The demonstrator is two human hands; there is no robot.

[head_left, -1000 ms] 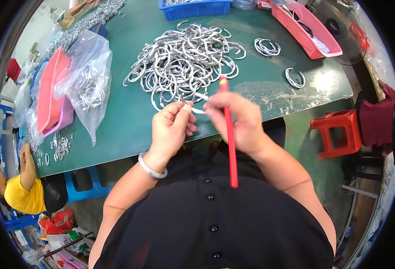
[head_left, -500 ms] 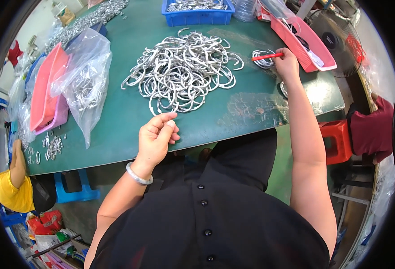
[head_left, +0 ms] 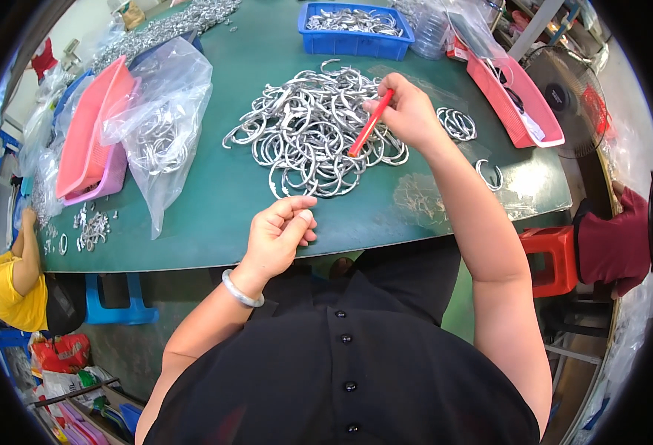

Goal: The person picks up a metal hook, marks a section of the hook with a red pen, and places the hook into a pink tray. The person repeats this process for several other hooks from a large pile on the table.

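A large heap of silver, open-ended metal rings (head_left: 304,126), like bangles, lies on the green table. My right hand (head_left: 408,111) reaches over the heap's right side, closed around a slim red pen-like tool (head_left: 371,123). Its lower tip points down and left at the rings; whether it touches one I cannot tell. Close to the heap's near edge, my left hand (head_left: 285,231) has its fingers curled and thumb folded in, with nothing visible in them. A pale bangle (head_left: 242,289) circles my left wrist. Right of the heap sits a small group of similar rings (head_left: 457,124), with another ring (head_left: 489,175) nearer me.
A blue bin (head_left: 356,46) of metal pieces stands behind the heap. Pink baskets (head_left: 93,133) and a clear bag (head_left: 167,133) of rings are at left, another pink basket (head_left: 512,100) and a fan (head_left: 564,100) at right. People in yellow (head_left: 16,293) and maroon (head_left: 614,237) sit either side.
My right hand has moved left from the small ring group to above the heap, tilting the red tool downward. My left hand stays curled by the heap's near edge. The view has shifted slightly.
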